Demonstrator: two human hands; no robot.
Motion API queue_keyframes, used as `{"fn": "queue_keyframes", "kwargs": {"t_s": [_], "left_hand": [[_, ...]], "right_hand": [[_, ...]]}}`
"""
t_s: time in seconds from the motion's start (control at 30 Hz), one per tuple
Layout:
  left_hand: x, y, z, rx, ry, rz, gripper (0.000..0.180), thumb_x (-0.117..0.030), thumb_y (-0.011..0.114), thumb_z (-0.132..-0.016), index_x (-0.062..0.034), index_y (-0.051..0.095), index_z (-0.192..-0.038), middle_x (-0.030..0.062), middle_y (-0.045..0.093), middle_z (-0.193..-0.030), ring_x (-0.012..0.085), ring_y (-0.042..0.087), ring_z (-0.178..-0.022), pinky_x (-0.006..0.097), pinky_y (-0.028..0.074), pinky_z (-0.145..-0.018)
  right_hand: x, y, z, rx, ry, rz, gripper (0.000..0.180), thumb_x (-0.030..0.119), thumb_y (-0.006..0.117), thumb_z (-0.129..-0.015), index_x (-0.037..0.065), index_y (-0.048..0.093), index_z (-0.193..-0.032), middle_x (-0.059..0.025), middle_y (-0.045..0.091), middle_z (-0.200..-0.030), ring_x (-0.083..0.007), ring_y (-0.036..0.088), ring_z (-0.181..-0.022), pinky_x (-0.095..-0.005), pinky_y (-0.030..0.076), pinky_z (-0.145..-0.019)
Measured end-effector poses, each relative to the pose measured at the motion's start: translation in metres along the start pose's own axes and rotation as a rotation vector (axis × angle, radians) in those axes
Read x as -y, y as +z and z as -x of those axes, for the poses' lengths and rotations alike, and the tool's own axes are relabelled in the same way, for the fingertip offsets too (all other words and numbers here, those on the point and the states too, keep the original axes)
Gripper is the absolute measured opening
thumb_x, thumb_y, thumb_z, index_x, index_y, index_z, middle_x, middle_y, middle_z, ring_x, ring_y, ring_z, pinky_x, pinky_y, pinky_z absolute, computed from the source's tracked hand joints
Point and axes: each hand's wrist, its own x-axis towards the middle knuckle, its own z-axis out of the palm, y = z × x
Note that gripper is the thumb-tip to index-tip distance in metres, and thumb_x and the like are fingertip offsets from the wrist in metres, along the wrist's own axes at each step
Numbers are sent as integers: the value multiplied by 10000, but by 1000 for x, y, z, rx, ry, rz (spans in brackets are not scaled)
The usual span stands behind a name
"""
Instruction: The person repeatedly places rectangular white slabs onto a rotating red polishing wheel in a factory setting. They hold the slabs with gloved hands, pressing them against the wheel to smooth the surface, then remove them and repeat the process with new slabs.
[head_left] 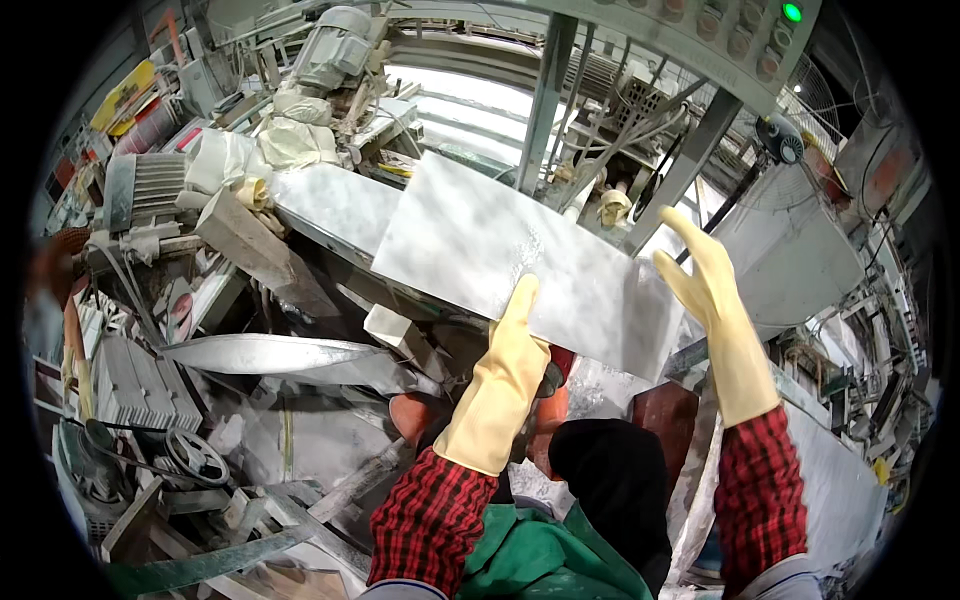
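A white, grey-veined stone slab [480, 240] slants across the middle, with a wet-looking patch on its top face. My left hand [510, 370], in a cream rubber glove, grips the slab's near edge; the thumb lies on top and the fingers are hidden below. Off the slab's right end is my right hand [715, 300], gloved the same way. Its fingers and thumb are spread, with nothing between them. Behind the slab's left part, a second pale stone piece [335, 205] lies on the machine.
A control panel [700, 40] with a lit green button hangs above at right. Motors [335, 50] and dusty machine parts crowd the far left. A wooden beam [265, 250] juts out at left. Stone scraps and a handwheel [195, 455] lie lower left; a fan [800, 110] stands far right.
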Motion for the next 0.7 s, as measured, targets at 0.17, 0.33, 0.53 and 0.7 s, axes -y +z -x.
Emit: {"fn": "queue_keyframes", "kwargs": {"t_s": [0.17,0.33,0.53,0.7], "left_hand": [[28,-1,-19,-73,93,64,451,-261,600,-1002,26,537,-1345,124,607,-1317,236,622,-1154,362,546,-958],[20,-26,-24,-95,57,50,432,-245,577,-1009,32,528,-1336,134,604,-1299,259,630,-1142,388,560,-938],[39,-40,-41,-104,37,-4,440,-277,585,-1000,0,535,-1338,123,597,-1318,251,619,-1155,382,532,-977],[40,-58,-50,-110,-65,225,446,-281,572,-1007,-40,510,-1378,126,578,-1347,284,590,-1199,417,505,-1015]], "right_hand": [[-131,59,134,-335,551,-416,704,238,748,-887,12,428,-1473,-184,522,-1437,-310,511,-1312,-391,404,-1097],[-14,35,150,-202,1162,-1199,438,280,674,-959,63,603,-1332,-74,655,-1226,-157,623,-1097,-312,496,-937],[-1,37,155,-353,1055,-1296,343,218,655,-967,25,618,-1249,-78,685,-1154,-193,673,-992,-330,550,-879],[-7,56,162,-378,1008,-1345,349,188,659,-963,2,620,-1256,-85,693,-1140,-181,678,-977,-315,553,-860]]}}
